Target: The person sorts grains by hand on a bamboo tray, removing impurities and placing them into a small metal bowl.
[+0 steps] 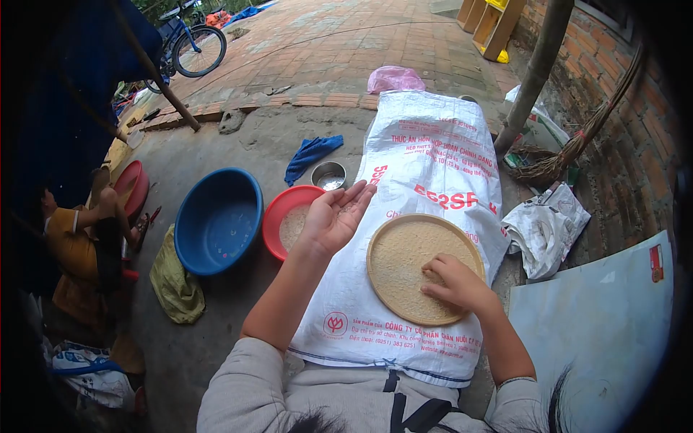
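A round woven tray (384, 297) lies across my lap on a white printed sack (393, 137), with pale grains, apparently rice, spread over it. My right hand (456, 283) reaches in from the right, its bent fingertips at the grains. Thumb and fingers are apart there, with nothing visible between them. Palm up and slightly cupped, my left hand (339, 219) is raised left of the tray, near a red basin (271, 225) that contains more pale grains. Small specks, apparently grains, rest in the left palm.
A blue basin (189, 231), a metal bowl (329, 175) and a blue cloth (312, 156) are on the ground to the left. Another person (76, 238) sits farther left. A wooden post (535, 76), a twig broom (570, 151) and a white board (588, 317) are on the right.
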